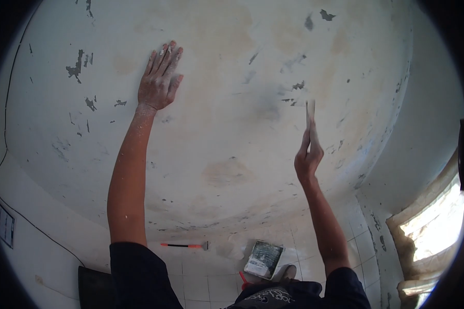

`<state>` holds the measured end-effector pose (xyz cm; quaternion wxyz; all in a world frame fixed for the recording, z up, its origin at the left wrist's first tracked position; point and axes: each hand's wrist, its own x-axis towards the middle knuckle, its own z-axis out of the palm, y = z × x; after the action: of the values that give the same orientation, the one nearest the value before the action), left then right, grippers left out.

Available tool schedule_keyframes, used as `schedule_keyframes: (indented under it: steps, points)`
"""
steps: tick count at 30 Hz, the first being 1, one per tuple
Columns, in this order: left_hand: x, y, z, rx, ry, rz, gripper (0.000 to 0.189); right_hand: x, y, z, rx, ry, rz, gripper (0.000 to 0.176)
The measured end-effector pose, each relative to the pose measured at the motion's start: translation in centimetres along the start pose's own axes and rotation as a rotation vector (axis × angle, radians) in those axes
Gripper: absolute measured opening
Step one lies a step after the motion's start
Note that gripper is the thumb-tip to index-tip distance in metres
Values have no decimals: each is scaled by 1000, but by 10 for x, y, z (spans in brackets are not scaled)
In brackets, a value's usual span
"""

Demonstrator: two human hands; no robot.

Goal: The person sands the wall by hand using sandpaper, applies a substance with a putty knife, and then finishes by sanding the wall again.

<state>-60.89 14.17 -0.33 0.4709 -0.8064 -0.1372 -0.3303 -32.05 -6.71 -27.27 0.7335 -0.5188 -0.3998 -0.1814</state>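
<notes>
My left hand (160,77) lies flat on the pale wall (191,134), fingers extended upward and thumb apart, with white dust or filler on the skin. My right hand (309,157) is wrapped round a putty knife (311,114), whose thin blade points up and is seen nearly edge-on, right by the wall. Left of the blade is a dark chipped spot (298,86). Grey chips, smudges and yellowish stains mark the wall, among them a larger peeled patch (76,68) left of my left hand.
On the tiled floor below stand a smeared paint tray (264,259) and a long-handled scraper (185,245) in red and black. A bright window with a curtain (404,242) is at the right. A cable (6,118) runs down the left side.
</notes>
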Motion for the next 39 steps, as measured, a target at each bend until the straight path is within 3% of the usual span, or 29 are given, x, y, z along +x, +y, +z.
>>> schedule_keyframes:
  steps: [3, 5, 8, 13, 15, 16, 17, 19, 22, 23, 26, 28, 30, 32, 34, 36, 38, 39]
  points:
    - [-5, -1, 2, 40, -23, -47, 62, 52, -9, 50, 31, 9, -160, 39]
    - [-6, -1, 2, 27, -22, -49, 62, 71, -1, 85, -38, 5, -388, 43]
    - [-7, -3, 2, 14, -16, -56, 62, 90, 5, 125, -130, -19, -487, 47]
    - [-8, -1, 5, -2, -27, -76, 62, 104, -3, 153, -155, 96, -448, 51]
    - [-7, -1, 6, 4, -12, -80, 62, 78, -16, 170, -116, 164, -251, 55]
    - [-6, -2, 7, -6, -6, -78, 62, 43, 1, 194, -100, 134, -385, 61]
    - [-7, -2, 6, -11, -11, -75, 62, 4, -1, 205, -189, -41, -479, 67]
    - [-8, -2, 7, -21, -8, -69, 62, -59, -26, 210, -58, -365, -526, 71]
    - [-7, -3, 7, -32, 8, -59, 62, -5, -33, 205, -123, -240, -530, 70]
    - [-7, -2, 6, -30, -9, -69, 62, 30, -40, 202, -136, -51, -484, 69]
    - [-5, -4, 5, -17, -21, -72, 62, 90, -69, 195, -106, 145, -231, 72]
    - [-6, -3, 3, -14, -26, -68, 62, 25, -58, 224, -206, 40, -345, 72]
    - [-7, -2, 2, -19, -34, -67, 62, -54, -59, 222, -103, -324, -441, 71]
    - [-7, -1, 0, -19, -26, -61, 62, -40, -55, 203, -101, -464, -453, 70]
    - [-7, -2, -1, -16, -19, -61, 62, 24, -62, 196, -140, -87, -438, 69]
    - [-7, -2, -1, -26, -19, -57, 62, 85, -72, 190, -124, 97, -294, 68]
    - [-6, -4, -1, -28, -13, -58, 62, 75, -76, 202, -109, 143, -268, 68]
    - [-6, -2, 0, -39, -15, -62, 62, 35, -70, 224, -147, 59, -318, 71]
